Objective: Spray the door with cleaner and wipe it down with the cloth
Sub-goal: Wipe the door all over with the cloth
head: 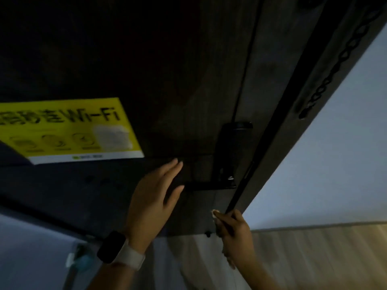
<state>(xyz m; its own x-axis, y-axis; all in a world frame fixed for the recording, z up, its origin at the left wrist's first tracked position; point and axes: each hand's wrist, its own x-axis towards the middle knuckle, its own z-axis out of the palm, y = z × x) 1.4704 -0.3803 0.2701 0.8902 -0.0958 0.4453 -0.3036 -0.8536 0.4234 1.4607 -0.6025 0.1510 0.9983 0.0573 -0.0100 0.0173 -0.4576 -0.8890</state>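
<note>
The dark wooden door fills most of the view, seen tilted. My left hand lies flat against it with straight fingers, just left of the black lock and handle. A watch sits on that wrist. My right hand grips a pale cloth and presses it to the door's lower edge by the black seal strip. Only small bits of the cloth show past the fingers. No spray bottle is in view.
A yellow Wi-Fi notice is stuck on the door at the left. A black door chain hangs on the frame at the upper right. A pale wall and wood-look floor lie to the right.
</note>
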